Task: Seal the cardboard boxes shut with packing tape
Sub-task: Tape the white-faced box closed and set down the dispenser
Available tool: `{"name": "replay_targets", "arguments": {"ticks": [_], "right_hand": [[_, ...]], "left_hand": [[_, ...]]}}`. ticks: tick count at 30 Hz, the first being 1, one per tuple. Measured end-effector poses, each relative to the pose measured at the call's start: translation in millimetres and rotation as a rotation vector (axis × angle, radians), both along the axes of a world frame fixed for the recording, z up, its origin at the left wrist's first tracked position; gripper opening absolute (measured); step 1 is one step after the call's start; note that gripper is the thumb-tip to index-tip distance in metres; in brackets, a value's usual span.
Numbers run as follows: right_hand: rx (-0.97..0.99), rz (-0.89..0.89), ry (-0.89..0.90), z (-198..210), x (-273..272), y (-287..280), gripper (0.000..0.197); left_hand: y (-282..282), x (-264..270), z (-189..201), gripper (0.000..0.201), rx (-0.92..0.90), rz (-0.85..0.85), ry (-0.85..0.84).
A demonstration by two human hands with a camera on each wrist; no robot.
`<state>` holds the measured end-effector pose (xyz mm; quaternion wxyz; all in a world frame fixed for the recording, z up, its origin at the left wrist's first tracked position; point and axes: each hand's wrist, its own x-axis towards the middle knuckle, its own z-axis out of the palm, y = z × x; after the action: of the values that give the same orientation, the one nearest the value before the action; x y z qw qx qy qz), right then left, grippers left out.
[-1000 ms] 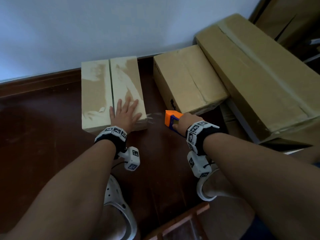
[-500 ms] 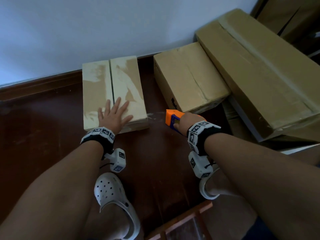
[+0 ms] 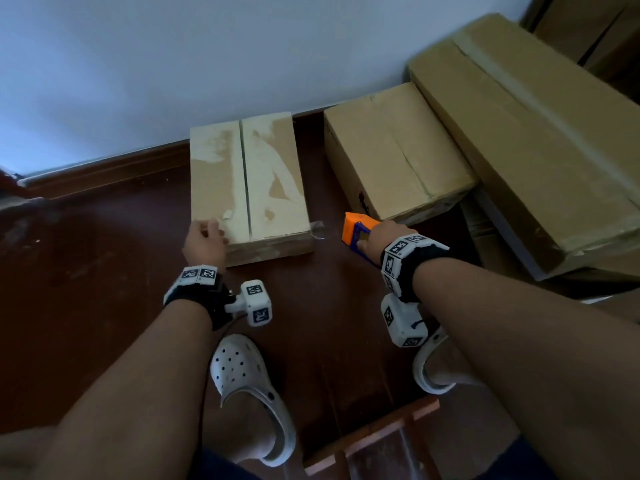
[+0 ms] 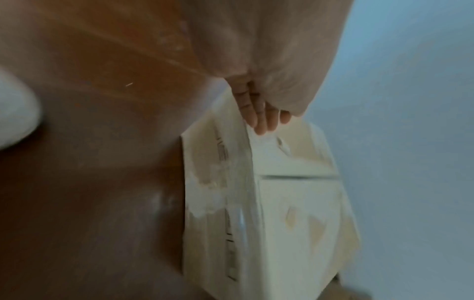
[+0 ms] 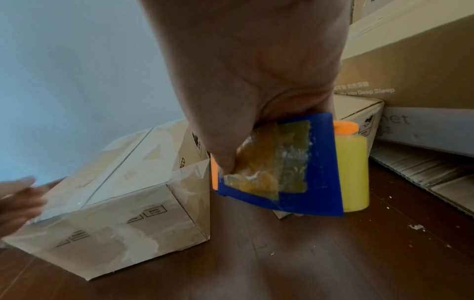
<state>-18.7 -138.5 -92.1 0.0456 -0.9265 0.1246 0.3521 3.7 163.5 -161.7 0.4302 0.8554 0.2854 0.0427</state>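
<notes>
One pale cardboard box (image 3: 247,181) lies on the dark wooden floor (image 3: 104,258), top flaps closed with torn white patches. The left hand (image 3: 205,241) rests loosely curled fingers (image 4: 259,113) on its near-left corner. Just right of the box, the right hand (image 3: 382,237) grips a blue-and-orange tape dispenser (image 5: 302,168).

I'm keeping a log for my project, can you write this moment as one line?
left hand: touching small box corner | right hand: grips tape dispenser | top seam: untaped

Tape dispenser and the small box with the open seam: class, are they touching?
Apart. Right wrist view shows dark floor between the tape dispenser and small box.
</notes>
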Motion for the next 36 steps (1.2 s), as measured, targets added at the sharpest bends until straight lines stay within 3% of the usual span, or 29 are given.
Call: {"name": "replay_targets", "arguments": {"ticks": [3,4,6,9,12,15,16,18,19,21,22,24,25,27,29,31,33,36], "right_hand": [[0.012,-0.038,-0.009,3,-4,5,0.045],[0.012,-0.038,-0.015,5,-5,6,0.045],[0.021,-0.037,-0.037,7,-7,7,0.044],[0.027,-0.037,-0.053,7,-8,5,0.044],[0.007,-0.031,-0.032,7,-4,3,0.043],[-0.026,-0.012,-0.016,5,1,-2,0.042],[-0.035,-0.011,-0.023,4,2,-4,0.042],[-0.048,-0.021,-0.059,3,3,-7,0.042],[-0.053,-0.024,-0.085,4,4,-8,0.043],[-0.056,-0.016,-0.123,4,5,-8,0.044],[-0.056,-0.014,-0.133,5,6,-7,0.045],[-0.056,-0.012,-0.136,4,9,-8,0.045],[-0.056,-0.008,-0.128,4,11,-9,0.045],[-0.060,-0.008,-0.116,2,12,-10,0.042],[-0.049,-0.023,-0.114,0,12,-12,0.039],[-0.044,-0.043,-0.100,0,11,-13,0.038],[-0.050,-0.052,-0.093,0,12,-15,0.037],[-0.056,-0.055,-0.071,1,14,-17,0.035]], "left_hand": [[-12,-25,2,0.050,-0.610,0.339,0.226],[-18,-27,2,0.053,-0.767,0.359,0.293],[-31,-24,9,0.055,-0.851,0.296,0.387],[-52,-11,32,0.055,-0.777,0.168,0.508],[-58,-5,37,0.043,-0.719,0.034,0.489],[-50,-2,22,0.048,-0.332,-0.214,0.461],[-47,3,14,0.037,-0.265,-0.256,0.488],[-38,9,14,0.017,-0.282,-0.202,0.532],[-33,10,15,0.017,-0.237,-0.247,0.570],[-27,11,11,0.039,-0.134,-0.175,0.525],[-28,12,11,0.052,-0.080,-0.017,0.440],[-36,9,17,0.050,0.071,0.242,0.241],[-46,10,24,0.042,0.164,0.198,0.124],[-65,12,27,0.028,0.276,-0.293,-0.022],[-81,18,24,0.028,0.410,-0.844,0.059],[-90,24,19,0.037,0.579,-1.170,0.146],[-91,30,12,0.042,0.694,-1.239,0.131],[-71,34,0,0.048,0.726,-1.206,0.152]]}}
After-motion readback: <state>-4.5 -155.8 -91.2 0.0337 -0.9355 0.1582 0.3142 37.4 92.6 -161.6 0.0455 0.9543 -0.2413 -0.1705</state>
